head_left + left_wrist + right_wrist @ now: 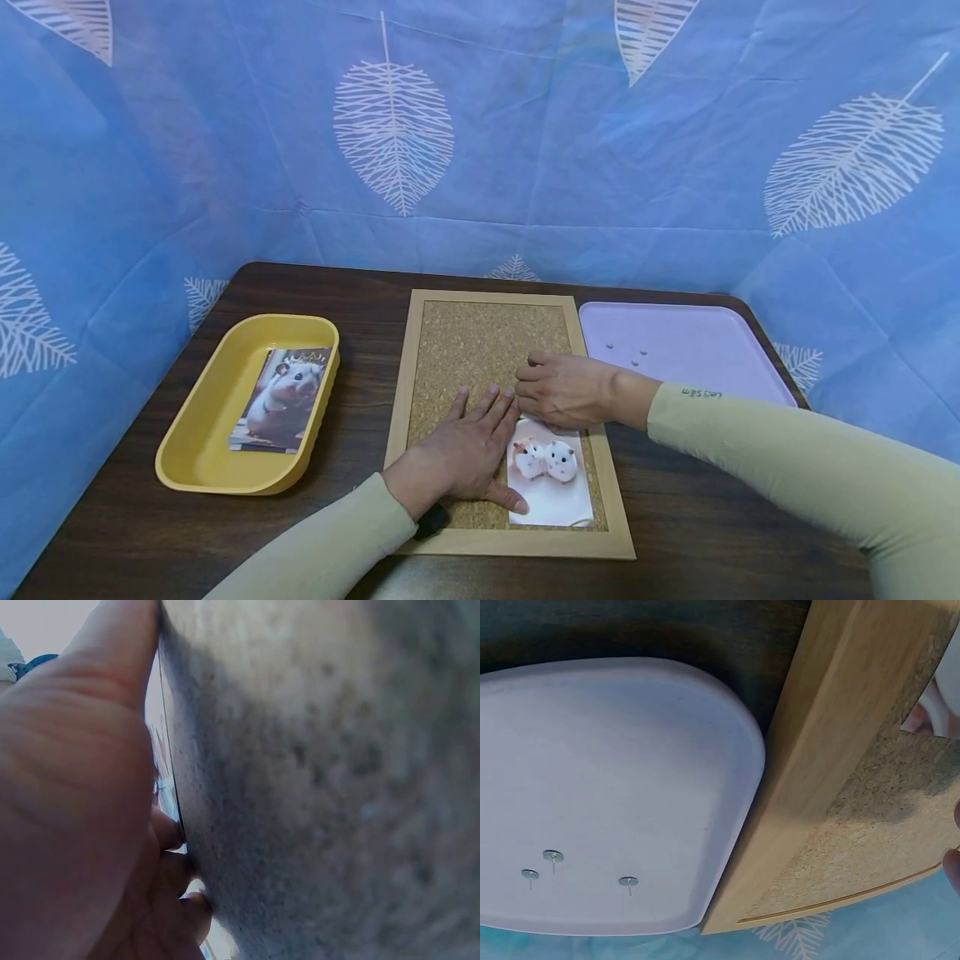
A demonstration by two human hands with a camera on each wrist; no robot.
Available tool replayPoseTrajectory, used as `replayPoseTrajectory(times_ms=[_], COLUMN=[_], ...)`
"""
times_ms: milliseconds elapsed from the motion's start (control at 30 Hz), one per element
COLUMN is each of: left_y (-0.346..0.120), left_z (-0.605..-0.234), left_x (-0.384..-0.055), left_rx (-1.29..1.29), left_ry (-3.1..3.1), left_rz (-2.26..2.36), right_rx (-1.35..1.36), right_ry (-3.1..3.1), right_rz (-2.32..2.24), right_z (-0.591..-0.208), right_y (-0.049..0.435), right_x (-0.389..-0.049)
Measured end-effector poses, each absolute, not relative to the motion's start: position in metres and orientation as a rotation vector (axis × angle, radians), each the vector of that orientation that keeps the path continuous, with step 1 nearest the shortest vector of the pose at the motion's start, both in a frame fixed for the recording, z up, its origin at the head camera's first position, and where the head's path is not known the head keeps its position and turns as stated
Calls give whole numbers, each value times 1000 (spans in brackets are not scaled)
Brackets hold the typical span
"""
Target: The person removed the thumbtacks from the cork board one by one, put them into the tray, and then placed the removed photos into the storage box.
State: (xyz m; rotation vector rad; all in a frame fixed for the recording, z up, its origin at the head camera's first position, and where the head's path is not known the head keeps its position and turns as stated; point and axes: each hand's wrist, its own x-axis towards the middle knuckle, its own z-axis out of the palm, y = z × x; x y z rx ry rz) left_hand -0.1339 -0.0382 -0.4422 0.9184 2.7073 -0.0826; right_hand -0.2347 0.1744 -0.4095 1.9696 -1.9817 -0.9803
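Observation:
My left hand (467,454) lies flat on the framed corkboard (487,342), fingers spread, with the thumb over the left edge of a photo of two white hamsters (551,492). The photo rests upright at the board's lower right. Over its top edge my right hand (566,390) bends down with curled fingers, its fingertips close to the photo's upper left corner. What those fingertips pinch is hidden, so I cannot tell if they hold anything. In the left wrist view, the palm and fingers press along the cork surface (322,787).
Right of the board, a lilac tray (690,342) holds three flat-headed thumbtacks (553,856). A yellow bin (213,462) on the left contains several stacked photos, the top one a hamster picture (285,400). Blue leaf-patterned cloth (495,125) hangs behind the dark wooden table (360,367).

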Motion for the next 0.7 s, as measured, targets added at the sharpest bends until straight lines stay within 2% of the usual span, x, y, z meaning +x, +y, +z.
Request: replayPoseTrajectory(times_ms=[700], left_y=[-38], left_z=[-443], left_x=[-133], left_rx=[912], left_ry=[2715], left_rz=[-64], right_rx=[1966], right_ry=[-1979], right_rz=[-926], right_z=[-408], right_y=[176], right_x=[-233])
